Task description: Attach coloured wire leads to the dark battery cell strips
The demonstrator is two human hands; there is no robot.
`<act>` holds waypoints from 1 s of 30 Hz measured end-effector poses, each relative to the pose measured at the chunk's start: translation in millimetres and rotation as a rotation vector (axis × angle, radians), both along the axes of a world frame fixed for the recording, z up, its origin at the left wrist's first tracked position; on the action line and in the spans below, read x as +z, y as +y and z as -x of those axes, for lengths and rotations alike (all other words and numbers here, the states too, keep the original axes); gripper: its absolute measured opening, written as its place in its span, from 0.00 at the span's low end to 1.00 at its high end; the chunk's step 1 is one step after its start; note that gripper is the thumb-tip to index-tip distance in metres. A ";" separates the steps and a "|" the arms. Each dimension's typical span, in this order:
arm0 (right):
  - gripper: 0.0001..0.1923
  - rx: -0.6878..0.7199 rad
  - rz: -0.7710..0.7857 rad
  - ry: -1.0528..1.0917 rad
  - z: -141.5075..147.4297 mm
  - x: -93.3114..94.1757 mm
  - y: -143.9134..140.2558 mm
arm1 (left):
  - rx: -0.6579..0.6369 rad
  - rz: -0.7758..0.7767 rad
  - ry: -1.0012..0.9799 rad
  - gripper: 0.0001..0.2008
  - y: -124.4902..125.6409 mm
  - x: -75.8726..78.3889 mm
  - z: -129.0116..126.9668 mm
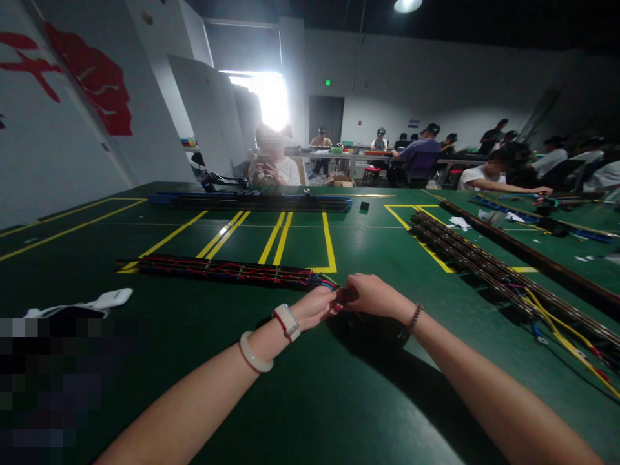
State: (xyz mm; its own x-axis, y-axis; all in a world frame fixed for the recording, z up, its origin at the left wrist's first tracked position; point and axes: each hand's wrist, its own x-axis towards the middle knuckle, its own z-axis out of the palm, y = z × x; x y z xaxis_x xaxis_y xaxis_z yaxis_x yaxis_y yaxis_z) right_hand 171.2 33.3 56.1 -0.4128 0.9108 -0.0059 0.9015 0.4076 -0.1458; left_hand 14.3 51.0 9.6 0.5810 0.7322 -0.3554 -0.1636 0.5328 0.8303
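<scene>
Wires (pixel 325 281) at the near end of the long black strip (pixel 227 270), twelve o'clock from the person, sit pinched between left hand (pixel 317 307) and right hand (pixel 371 295). Fingers are closed on that end; the strip's length looks already threaded, this end seemingly unfinished.

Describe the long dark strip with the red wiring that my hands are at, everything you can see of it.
The wired strip is long, narrow and dark, lying flat on the green table, crossing yellow floor-style lines. Red wires, with some green and blue, run along its top. Its right end, where coloured wires stick out, meets the left hand and right hand, both pinching there. What they grip is too small to tell.
</scene>
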 end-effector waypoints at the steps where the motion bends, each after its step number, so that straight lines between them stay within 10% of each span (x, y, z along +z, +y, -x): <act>1: 0.16 -0.009 0.016 0.015 0.1 0.1 -0.1 | -0.009 0.001 -0.006 0.09 0.0 -0.1 0.2; 8: 0.19 -0.046 0.091 0.132 -19.4 0.6 17.9 | -0.111 0.077 -0.121 0.13 8.1 -6.9 7.6; 30: 0.13 0.173 -0.569 -0.403 -20.0 -28.4 26.2 | -0.226 0.157 -0.134 0.15 12.6 -6.9 11.3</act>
State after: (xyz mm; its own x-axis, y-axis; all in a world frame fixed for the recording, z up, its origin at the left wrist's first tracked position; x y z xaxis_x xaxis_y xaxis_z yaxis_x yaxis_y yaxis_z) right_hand 191.2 59.5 27.7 -0.6172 0.7397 0.2682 0.7561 0.4633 0.4623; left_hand 3.0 63.7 2.6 0.7726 0.5208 -0.3631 -0.1287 0.6885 0.7138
